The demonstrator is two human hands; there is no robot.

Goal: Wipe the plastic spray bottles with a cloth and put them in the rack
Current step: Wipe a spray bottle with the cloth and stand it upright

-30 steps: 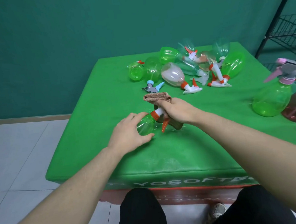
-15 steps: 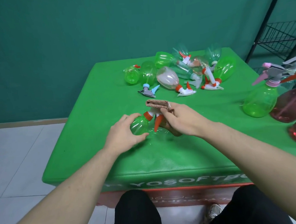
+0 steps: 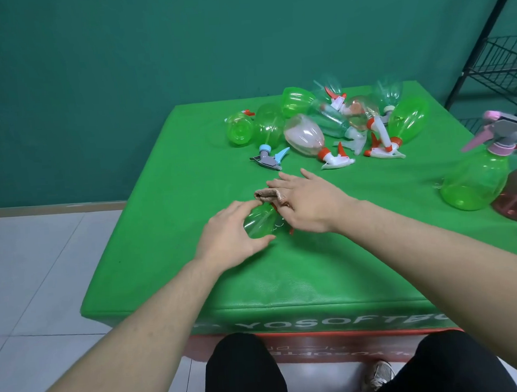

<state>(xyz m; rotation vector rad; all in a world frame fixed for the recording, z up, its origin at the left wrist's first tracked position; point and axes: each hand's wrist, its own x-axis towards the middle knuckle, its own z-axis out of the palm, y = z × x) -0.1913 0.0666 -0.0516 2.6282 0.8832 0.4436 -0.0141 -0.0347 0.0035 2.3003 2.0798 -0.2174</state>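
green bottle (image 3: 260,223) between hands | left hand (image 3: 229,239) grips its base | right hand (image 3: 308,204) fingers straight, pressing cloth (image 3: 266,195) on it

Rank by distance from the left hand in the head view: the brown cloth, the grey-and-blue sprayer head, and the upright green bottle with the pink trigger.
From the left hand:
1. Brown cloth, just beyond it, under the right hand's fingers.
2. Grey-and-blue sprayer head, farther back, mid-table.
3. Upright green bottle with the pink trigger, far right.

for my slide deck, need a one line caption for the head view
Left hand steadies a green spray bottle while right hand wipes it with a cloth.
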